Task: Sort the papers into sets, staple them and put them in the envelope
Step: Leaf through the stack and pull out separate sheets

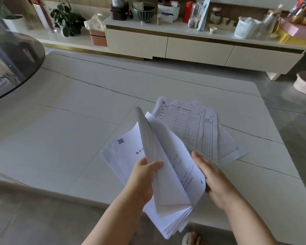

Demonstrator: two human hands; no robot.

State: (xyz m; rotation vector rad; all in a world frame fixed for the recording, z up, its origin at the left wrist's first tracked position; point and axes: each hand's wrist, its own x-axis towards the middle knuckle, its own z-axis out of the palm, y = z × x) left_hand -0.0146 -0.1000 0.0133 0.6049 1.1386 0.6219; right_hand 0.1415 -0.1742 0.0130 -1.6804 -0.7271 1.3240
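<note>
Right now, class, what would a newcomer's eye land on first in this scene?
First, the thick stack of papers fanned open in mid-frame, gripped by the left hand and steadied by the right hand. Behind it, gridded sheets lie spread on the white table.

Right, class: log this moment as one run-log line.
left hand: holds paper stack | right hand: leafs sheets | grid forms: on table
</note>
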